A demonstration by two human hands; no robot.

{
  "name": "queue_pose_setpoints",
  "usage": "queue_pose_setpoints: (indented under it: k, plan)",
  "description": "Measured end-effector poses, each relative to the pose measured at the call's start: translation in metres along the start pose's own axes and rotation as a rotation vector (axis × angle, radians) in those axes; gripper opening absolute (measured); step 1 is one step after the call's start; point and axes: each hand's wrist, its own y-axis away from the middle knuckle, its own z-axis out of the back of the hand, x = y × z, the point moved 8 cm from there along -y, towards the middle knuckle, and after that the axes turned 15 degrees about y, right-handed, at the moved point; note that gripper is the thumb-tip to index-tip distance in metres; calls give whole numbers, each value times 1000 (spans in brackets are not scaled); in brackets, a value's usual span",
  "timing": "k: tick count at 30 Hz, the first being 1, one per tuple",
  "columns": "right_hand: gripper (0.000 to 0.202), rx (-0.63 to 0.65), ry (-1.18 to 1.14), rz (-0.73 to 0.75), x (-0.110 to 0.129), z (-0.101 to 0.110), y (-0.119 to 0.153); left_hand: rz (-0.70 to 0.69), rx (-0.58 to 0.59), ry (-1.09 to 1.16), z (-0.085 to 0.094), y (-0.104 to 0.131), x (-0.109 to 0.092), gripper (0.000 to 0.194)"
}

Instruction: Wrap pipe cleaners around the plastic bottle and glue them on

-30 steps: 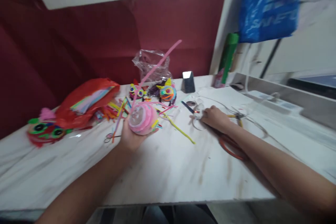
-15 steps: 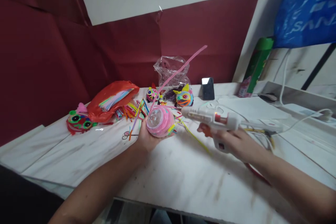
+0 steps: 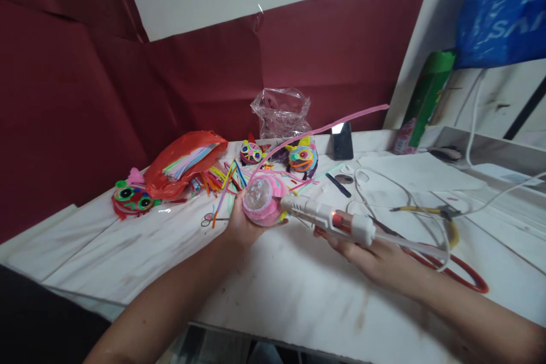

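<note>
My left hand (image 3: 244, 223) is wrapped round a pink ball-like craft piece (image 3: 269, 219) with a greyish round face turned up. From its top a long pink pipe cleaner (image 3: 324, 127) stretches up to the right. My right hand (image 3: 362, 253) grips a white glue gun (image 3: 313, 213) whose small light glows orange. The gun's nozzle is at the right side of the pink piece; whether it touches cannot be told. A clear glue stick (image 3: 409, 243) sticks out of the gun's back end.
Behind lie finished-looking craft faces (image 3: 302, 159), a red bag (image 3: 183, 162) of pipe cleaners and a phone (image 3: 342, 141). Scissors (image 3: 207, 219) lie left; white paper (image 3: 413, 172), pliers (image 3: 447, 215) and a looping cable lie right. A green container (image 3: 426, 99) stands at the back.
The glue gun in my right hand has moved left to the pink piece. The long pipe cleaner has swung lower to the right. The yellow strip beside the piece is now mostly hidden.
</note>
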Motion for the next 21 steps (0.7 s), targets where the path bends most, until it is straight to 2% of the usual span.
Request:
queue_pose_setpoints:
  k: [5, 15, 21]
  plan:
    - [18, 9, 38, 12, 1, 4, 1, -20, -67, -54, 0, 1, 0, 48]
    - [16, 8, 60, 47, 5, 6, 2, -4, -34, -61, 2, -1, 2, 53]
    - [17, 18, 68, 62, 6, 4, 2, -33, -79, -123, 1, 0, 1, 53]
